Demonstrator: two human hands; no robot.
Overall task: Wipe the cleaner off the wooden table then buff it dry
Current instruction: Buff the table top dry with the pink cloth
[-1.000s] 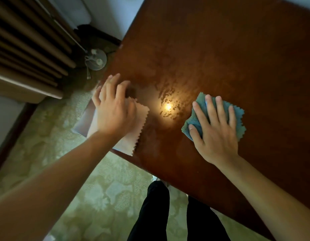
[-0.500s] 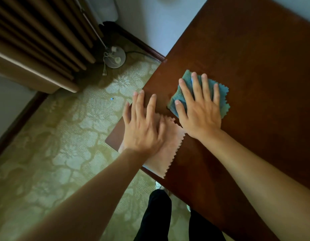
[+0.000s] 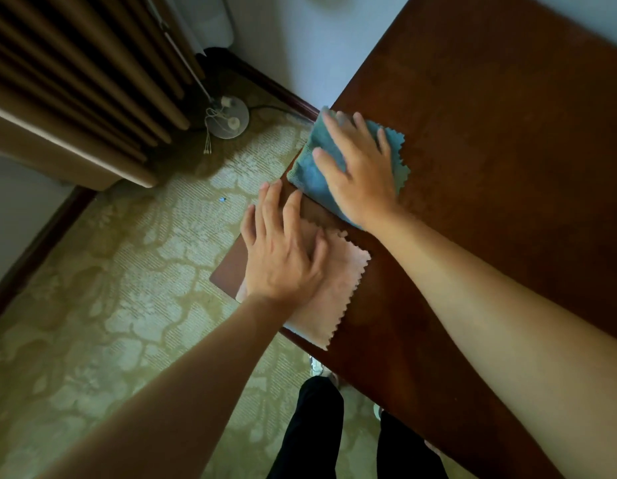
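Note:
The dark wooden table fills the right of the view, its left corner near the middle. My right hand lies flat, fingers spread, pressing a blue cloth against the table's left edge. My left hand lies flat on a pink cloth at the table's near left corner. The two cloths lie close together, the blue one farther from me. Both cloths have zigzag edges and are partly hidden under my palms.
A patterned green carpet covers the floor left of the table. A round lamp base with a cord stands by brown curtains at the upper left. My dark-trousered legs show below the table's near edge.
My right hand has slid the blue cloth leftward, from the table's middle to its left edge. My left hand has stayed on the pink cloth at the corner. The bright reflection has gone from view.

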